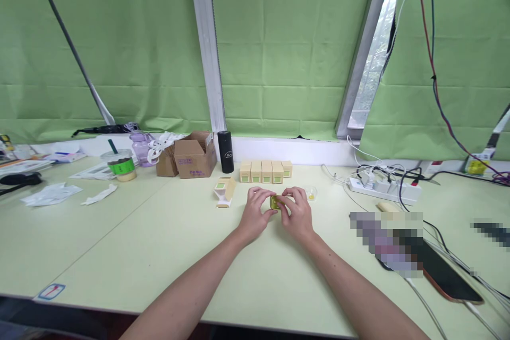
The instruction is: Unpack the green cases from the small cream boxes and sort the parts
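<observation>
In the head view, the left hand [255,210] and the right hand [297,212] grasp one small yellow-green piece [273,202] between their fingertips, over the bench [167,255]. It is held from two sides, probably for steadiness. The right fingers hide part of it. Behind stand small boxes [262,173]; an opened carton [226,189] and a clear dish [313,191] flank the hands.

Matt cardb. carton [199,163], smooth tbl [179,255], plast. bottle [141,144], cloth blinds [298,37]
</observation>
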Tool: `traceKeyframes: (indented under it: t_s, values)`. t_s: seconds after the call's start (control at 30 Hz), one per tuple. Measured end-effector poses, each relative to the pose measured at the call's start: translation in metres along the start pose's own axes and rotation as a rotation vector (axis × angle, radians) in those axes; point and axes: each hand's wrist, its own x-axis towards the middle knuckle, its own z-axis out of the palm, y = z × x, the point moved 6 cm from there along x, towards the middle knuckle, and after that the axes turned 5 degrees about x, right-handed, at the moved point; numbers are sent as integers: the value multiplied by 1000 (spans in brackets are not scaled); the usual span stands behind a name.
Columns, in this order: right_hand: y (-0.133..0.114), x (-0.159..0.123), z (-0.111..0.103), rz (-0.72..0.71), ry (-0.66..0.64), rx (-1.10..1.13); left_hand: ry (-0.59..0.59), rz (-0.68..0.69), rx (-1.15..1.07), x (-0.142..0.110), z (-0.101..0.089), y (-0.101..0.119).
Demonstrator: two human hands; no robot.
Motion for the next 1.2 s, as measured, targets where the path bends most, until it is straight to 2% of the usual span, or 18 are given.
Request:
traceKeyframes:
  t_s: [0.7, 1.2]
  values:
    - [-5, -1, 1, -48, 28, -124, 15, 106, 121, -3, 2, 6]
    - [-4, -2, 5, -43, -10, -147, 46, 76, 210, -1, 1, 0]
